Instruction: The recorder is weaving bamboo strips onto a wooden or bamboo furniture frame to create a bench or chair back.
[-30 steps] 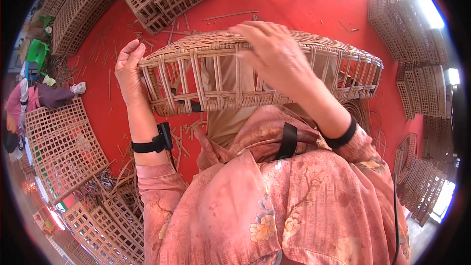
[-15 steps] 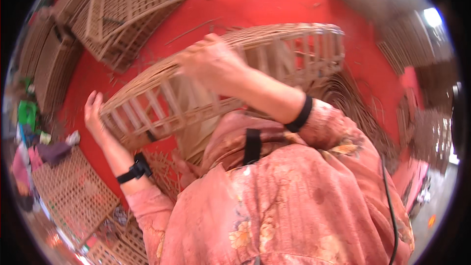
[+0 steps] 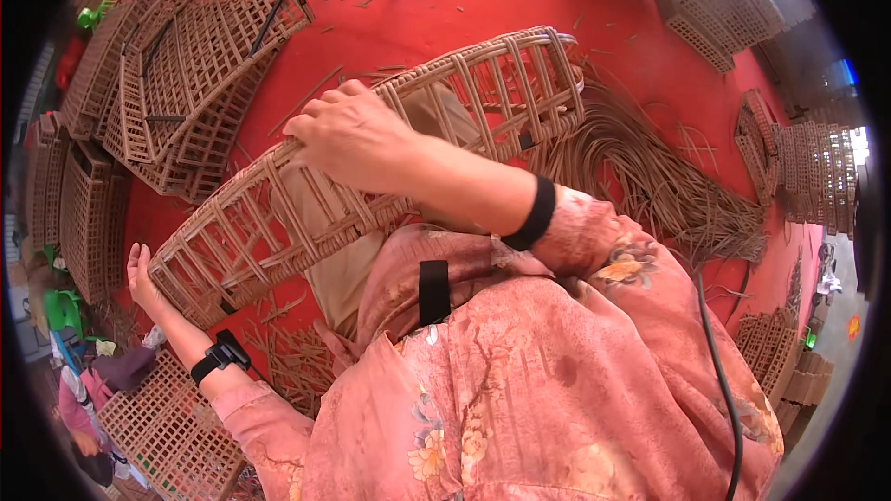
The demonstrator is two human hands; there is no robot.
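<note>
A long brown openwork wicker basket [image 3: 501, 83], with slatted sides and thick woven edges, is held up at a slant in front of me, its right end higher. My right hand [image 3: 348, 134] reaches across and wraps its fingers over the upper edge near the middle. At the lower left end, my left hand [image 3: 144, 283] rests its palm against the basket's outer corner, fingers stretched upward and apart. Its thumb is hidden. Through the slats I see beige trousers [image 3: 325, 264] and the red floor. Small black marks sit on the lower edge.
A large bundle of loose brown strands [image 3: 650, 162] lies to the right. Nested woven panels [image 3: 204, 74] stand at upper left, with more stacks [image 3: 724, 9] at upper right. Cut scraps [image 3: 292, 357] litter the red floor [image 3: 408, 28]. A flat lattice panel [image 3: 176, 422] lies at lower left.
The basket has shifted left in view and slants more steeply, its slatted side showing more fully. Both hands have moved with it and keep their places on it. The surroundings have shifted too.
</note>
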